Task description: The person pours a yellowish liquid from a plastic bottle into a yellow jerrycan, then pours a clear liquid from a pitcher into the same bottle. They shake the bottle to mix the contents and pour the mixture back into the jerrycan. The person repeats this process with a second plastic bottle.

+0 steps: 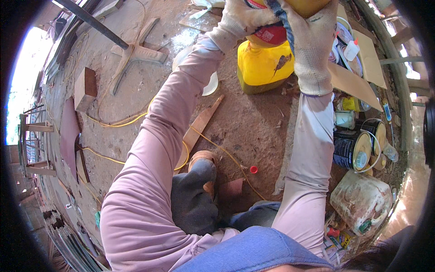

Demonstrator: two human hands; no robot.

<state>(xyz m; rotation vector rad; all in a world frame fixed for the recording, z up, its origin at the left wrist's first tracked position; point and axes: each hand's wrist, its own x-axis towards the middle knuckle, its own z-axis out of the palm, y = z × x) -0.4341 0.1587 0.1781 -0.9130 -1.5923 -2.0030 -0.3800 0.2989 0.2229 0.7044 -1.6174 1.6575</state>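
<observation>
At the top edge, both my hands in white knitted work gloves hold a yellow container with a red label point(272, 35). Its upper part is cut off by the picture's edge, so its exact kind does not show. My left hand point(244, 23) is closed on its left side, while my right hand point(311, 43) grips the right side, thumb upward. Just below stands a yellow plastic jerrycan point(260, 68) on the dirt floor, with a dark stain on its side. A whitish round vessel point(211, 84) is partly covered by my left forearm.
Yellow cord point(217, 144) crosses the floor by a wooden board point(204, 120) and a red cap point(253, 169). Paint cans point(351, 152), a dirty white jerrycan point(362, 199) and cardboard point(355, 84) line the right. Left are a wooden block point(85, 89) and a pole on a stand point(136, 53).
</observation>
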